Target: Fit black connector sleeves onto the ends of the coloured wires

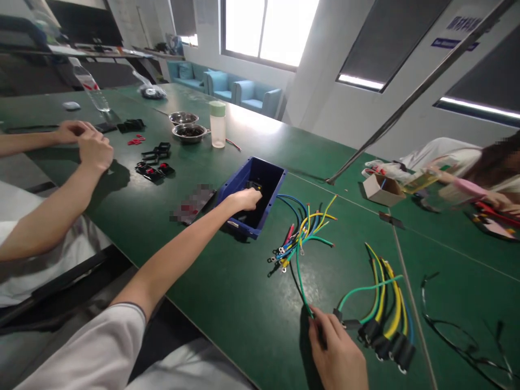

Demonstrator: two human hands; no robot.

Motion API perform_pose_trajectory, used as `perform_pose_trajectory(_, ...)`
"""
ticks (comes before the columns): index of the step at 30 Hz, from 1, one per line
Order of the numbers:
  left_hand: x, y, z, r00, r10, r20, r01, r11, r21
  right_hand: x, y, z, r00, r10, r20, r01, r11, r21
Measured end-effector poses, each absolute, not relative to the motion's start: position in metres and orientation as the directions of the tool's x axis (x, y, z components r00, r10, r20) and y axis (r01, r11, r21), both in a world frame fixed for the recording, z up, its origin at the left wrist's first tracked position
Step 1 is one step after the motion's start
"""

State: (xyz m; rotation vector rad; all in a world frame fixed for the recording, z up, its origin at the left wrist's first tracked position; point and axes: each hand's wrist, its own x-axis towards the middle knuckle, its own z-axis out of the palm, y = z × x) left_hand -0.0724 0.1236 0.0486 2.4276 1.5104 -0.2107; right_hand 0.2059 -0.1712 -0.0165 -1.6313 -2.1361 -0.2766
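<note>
My left hand (248, 199) reaches into a blue plastic bin (232, 189), its fingers bent together over small black parts; what they hold is too small to tell. At the lower right, my right hand (337, 349) pinches the end of a green wire (299, 276) near the table's front edge. That wire runs up to a loose pile of yellow, blue and green wires (303, 238) with ring terminals, to the right of the bin. Beside my right hand lies a row of yellow-green and blue wires (392, 303) with black sleeves at their lower ends.
Another person's hands (91, 143) are at the left, near black and red parts (154, 170). Behind the bin stand metal bowls (189, 132) and a green-lidded bottle (218, 127). Glasses (459, 336) lie at the right. A person sits across by a small box (382, 189).
</note>
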Motion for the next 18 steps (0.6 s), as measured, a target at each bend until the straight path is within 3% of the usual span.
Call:
perform_pose_trajectory(11,-0.07,0.137,0.067,0.496,0.826,-0.269,0.867,-0.491,0.088,0.189,-0.17,-0.009,-0.003,0.901,0.434,0.988,0.069,-0.138)
perform_pose_trajectory(15,-0.072,0.14,0.073,0.512,0.828,-0.23,0.859,-0.502,0.105,0.161,-0.176,-0.011,0.167,0.87,0.463,0.969,-0.059,-0.238)
perform_pose_trajectory(18,-0.079,0.143,0.074,0.542,0.822,-0.174,0.837,-0.508,0.202,0.141,-0.179,-0.016,0.259,0.854,0.451,0.931,-0.095,-0.353)
